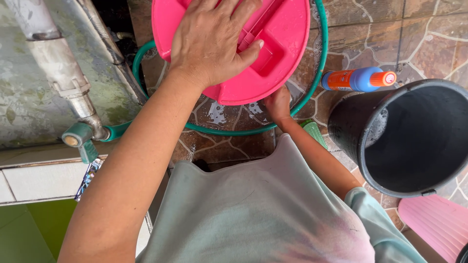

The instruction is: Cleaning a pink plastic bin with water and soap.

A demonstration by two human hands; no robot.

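head view, left hand: the left hand (212, 41) lies spread flat on the pink lid (278, 44), fingers wide, thumb toward the moulded handle recess, pressing rather than gripping.
head view, right hand: the right hand (278, 103) is at the lid's 6 o'clock rim, fingers tucked under the edge; i cannot tell how far they are closed.
head view, lid: at 12 o'clock of the picture, tilted above the wet stone floor (429, 39), inside the loop of the green hose (234, 130).
head view, around: a black bucket (412, 139) at 3 o'clock, a blue bottle with an orange cap (360, 79) lying just beside it, a tap (78, 136) at 9 o'clock.
doing it well: i'd judge the flat palm should keep steadying the lid while the lower hand works round the rim, since wet plastic slips.
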